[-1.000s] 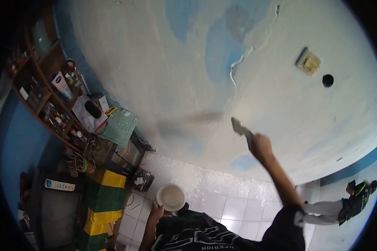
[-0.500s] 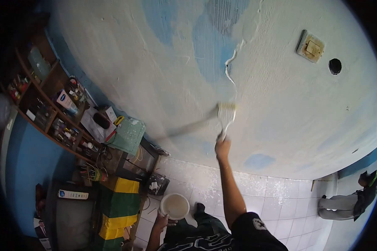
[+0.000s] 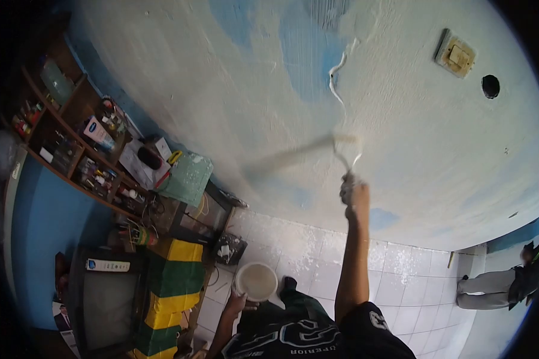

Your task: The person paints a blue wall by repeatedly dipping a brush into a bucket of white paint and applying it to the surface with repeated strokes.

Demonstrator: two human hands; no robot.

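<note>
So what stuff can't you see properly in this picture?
All in the head view:
- Whether the brush touches the wall: motion blur.
- The fingertips of the right hand: blurred too.
- How deep the pale stuff in the tub is: we only look down on it.
- Inside the round hole: too dark.
- Labels on the little shelf bottles: too small.
- The other person's hands: blur and dark clothes.

The right hand (image 3: 356, 194) holds a blurred paintbrush (image 3: 347, 146) at the patchy blue-and-white wall (image 3: 269, 119); the left hand (image 3: 239, 304) grips the rim of a white bucket (image 3: 257, 282) above the tiled floor (image 3: 416, 284).
</note>
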